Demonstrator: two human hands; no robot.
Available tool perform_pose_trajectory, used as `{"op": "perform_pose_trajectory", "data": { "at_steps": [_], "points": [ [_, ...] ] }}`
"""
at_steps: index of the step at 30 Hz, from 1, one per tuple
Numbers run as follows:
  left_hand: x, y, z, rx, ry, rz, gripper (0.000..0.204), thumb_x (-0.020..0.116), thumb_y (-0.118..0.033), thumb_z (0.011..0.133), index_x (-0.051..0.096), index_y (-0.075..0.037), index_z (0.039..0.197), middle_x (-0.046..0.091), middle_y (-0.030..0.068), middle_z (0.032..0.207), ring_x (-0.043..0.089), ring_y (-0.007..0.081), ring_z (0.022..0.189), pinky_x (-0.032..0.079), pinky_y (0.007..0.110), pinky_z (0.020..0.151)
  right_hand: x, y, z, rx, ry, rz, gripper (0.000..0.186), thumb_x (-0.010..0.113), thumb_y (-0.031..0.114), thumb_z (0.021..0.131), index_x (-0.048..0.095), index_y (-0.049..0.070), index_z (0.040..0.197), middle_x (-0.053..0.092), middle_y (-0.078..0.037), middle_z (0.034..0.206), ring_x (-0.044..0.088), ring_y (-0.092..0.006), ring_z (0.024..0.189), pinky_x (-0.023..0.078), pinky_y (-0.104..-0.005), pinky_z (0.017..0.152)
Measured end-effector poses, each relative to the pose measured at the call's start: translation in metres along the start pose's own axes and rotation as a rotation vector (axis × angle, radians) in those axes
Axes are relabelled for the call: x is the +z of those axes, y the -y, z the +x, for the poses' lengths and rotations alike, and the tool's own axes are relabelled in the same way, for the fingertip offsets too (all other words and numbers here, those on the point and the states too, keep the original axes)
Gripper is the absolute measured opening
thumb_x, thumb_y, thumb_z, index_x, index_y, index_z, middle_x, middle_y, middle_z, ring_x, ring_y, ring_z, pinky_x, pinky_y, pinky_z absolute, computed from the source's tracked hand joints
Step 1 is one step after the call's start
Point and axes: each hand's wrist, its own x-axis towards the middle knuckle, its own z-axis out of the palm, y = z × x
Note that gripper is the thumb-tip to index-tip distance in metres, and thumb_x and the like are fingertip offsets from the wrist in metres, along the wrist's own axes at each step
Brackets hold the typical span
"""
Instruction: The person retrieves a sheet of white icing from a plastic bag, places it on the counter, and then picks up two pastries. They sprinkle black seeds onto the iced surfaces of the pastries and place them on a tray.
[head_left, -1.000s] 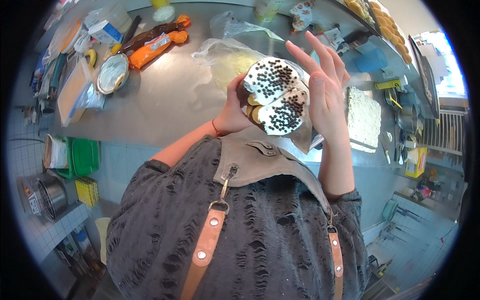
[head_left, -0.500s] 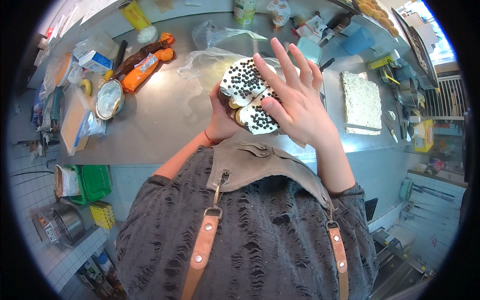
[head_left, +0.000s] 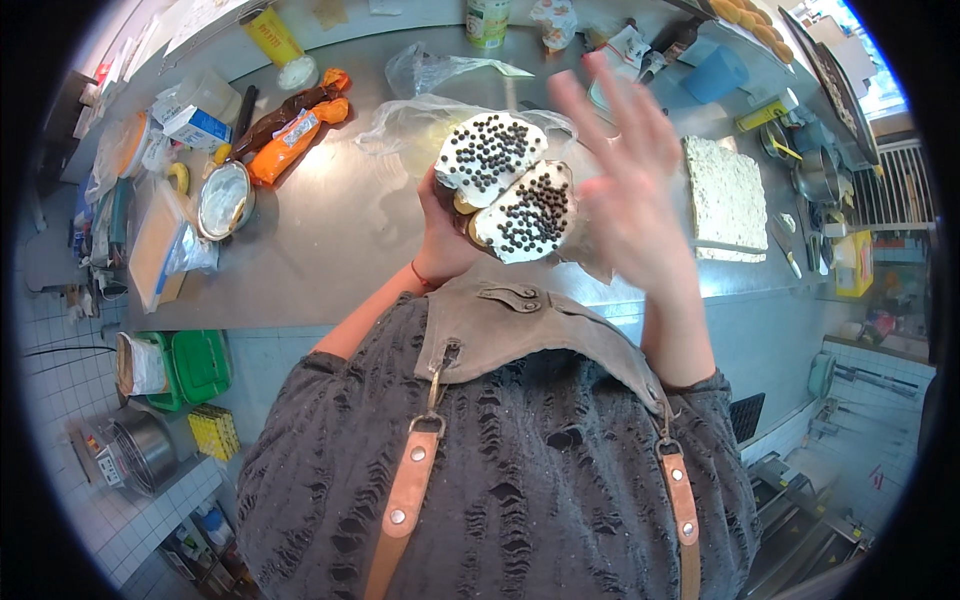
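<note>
While the left hand (head_left: 445,242) grips the bead-topped desserts (head_left: 512,200), level support seems best.
Right hand (head_left: 635,190): spread wide, apparently empty.

Near the centre of the frame, the left hand (head_left: 443,243) held two white-topped pieces (head_left: 462,160) dotted with small dark balls (head_left: 530,215). Just right of them was the splayed right hand (head_left: 635,185), blurred. Crumpled clear plastic (head_left: 385,122) lay above on the steel desk (head_left: 330,235), an orange package (head_left: 298,145) and white-filled bowl (head_left: 249,200) toward upper left, a pale slab (head_left: 722,190) and blue cup (head_left: 715,75) toward upper right
</note>
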Motion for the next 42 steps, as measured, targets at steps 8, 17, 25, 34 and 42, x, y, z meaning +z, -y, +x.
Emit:
{"op": "perform_pose_trajectory", "data": {
  "at_steps": [8, 17, 25, 34, 42],
  "points": [
    [-0.012, 0.008, -0.027, -0.034, -0.233, 0.243, 0.129, 0.093, -0.003, 0.067, 0.004, -0.011, 0.159, 0.032, 0.0145, 0.155, 0.042, 0.026, 0.142, 0.036, 0.044, 0.117, 0.015, -0.093, -0.111, 0.571, -0.35, 0.135, 0.017, 0.071, 0.011, 0.097, 0.077, 0.005, 0.111, 0.075, -0.01, 0.105, 0.068, -0.0175, 0.093, 0.052, -0.0292, 0.075],
    [-0.034, 0.01, -0.037, 0.013, -0.211, 0.364, 0.131, 0.088, 0.007, 0.072, -0.001, -0.025, 0.161, 0.033, 0.0105, 0.159, 0.049, 0.0259, 0.138, 0.051, 0.046, 0.11, 0.023, -0.098, -0.199, 0.505, -0.391, -0.428, 0.011, 0.073, 0.01, 0.095, 0.074, 0.01, 0.106, 0.069, -0.008, 0.083, 0.07, -0.028, 0.072, 0.057, -0.0383, 0.064],
    [0.002, -0.014, -0.037, 0.031, -0.126, 0.274, 0.121, 0.087, 0.002, 0.074, 0.0, -0.014, 0.156, 0.034, 0.0139, 0.154, 0.042, 0.0269, 0.143, 0.038, 0.045, 0.117, -0.015, -0.029, -0.111, 0.134, -0.409, 0.211, 0.029, 0.071, -0.009, 0.088, 0.074, 0.005, 0.113, 0.067, -0.01, 0.093, 0.059, -0.0162, 0.065, 0.047, -0.027, 0.058],
    [0.031, -0.04, -0.043, -0.446, -0.301, -0.403, 0.113, 0.09, 0.0, 0.075, 0.007, -0.017, 0.149, 0.039, 0.0181, 0.151, 0.053, 0.0292, 0.136, 0.05, 0.048, 0.11, -0.028, -0.003, -0.043, -0.101, -0.148, 0.2, 0.041, 0.061, -0.007, 0.077, 0.078, 0.015, 0.107, 0.062, -0.01, 0.128, 0.051, -0.0306, 0.115, 0.048, -0.0391, 0.09],
    [0.036, -0.063, -0.035, -0.453, -0.253, -0.58, 0.113, 0.089, -0.001, 0.076, 0.006, -0.018, 0.15, 0.039, 0.0186, 0.152, 0.053, 0.0292, 0.136, 0.051, 0.047, 0.11, -0.015, 0.013, -0.035, -0.155, -0.068, 0.142, 0.039, 0.064, -0.005, 0.077, 0.079, 0.019, 0.105, 0.061, -0.008, 0.131, 0.051, -0.0327, 0.12, 0.041, -0.043, 0.103]
  ]
}}
